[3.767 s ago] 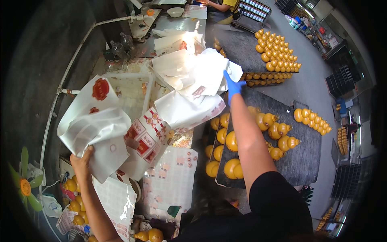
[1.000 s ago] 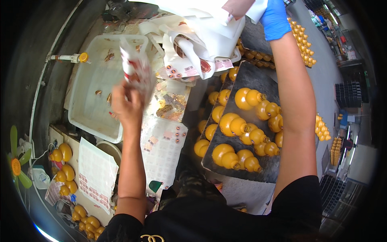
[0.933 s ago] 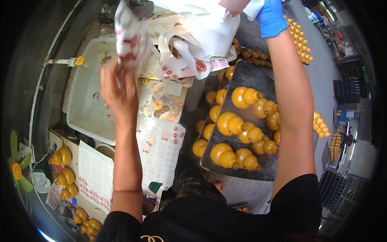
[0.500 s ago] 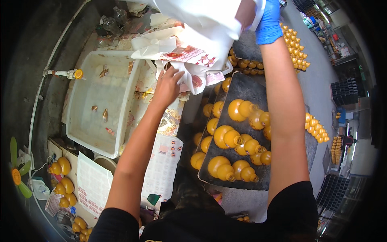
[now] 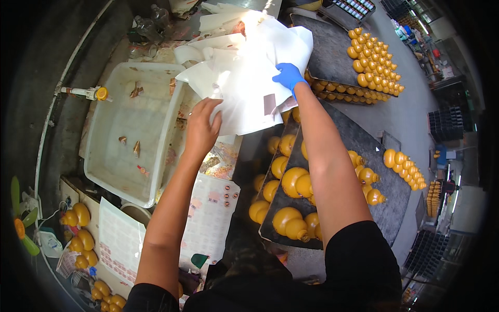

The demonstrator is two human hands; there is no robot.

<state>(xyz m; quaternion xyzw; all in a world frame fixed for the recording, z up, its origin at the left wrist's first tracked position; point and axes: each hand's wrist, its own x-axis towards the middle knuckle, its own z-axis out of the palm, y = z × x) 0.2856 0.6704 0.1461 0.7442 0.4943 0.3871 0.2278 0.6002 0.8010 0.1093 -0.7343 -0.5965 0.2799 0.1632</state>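
Observation:
My bare left hand [image 5: 202, 127] grips the lower left edge of a bundle of large white paper sheets [image 5: 244, 78] held up over the bench. On the bundle's right edge, my right hand [image 5: 289, 77], in a blue glove, holds the same sheets. Below my right forearm lie yellow round bottles [image 5: 288, 182] on a dark slab [image 5: 374, 171]. A sheet of small printed labels [image 5: 210, 218] lies on the bench under my left arm.
A white plastic tub [image 5: 106, 156] with a few scraps stands at the left. More yellow bottles stand in rows at the back right [image 5: 374, 65] and at the right [image 5: 403, 166]. Others sit at the lower left [image 5: 78, 229] beside a second label sheet [image 5: 117, 239].
My left hand dropped the crumpled printed sheet it held high, then moved right onto the white sheets. The bundle has come lower and spread out between both hands.

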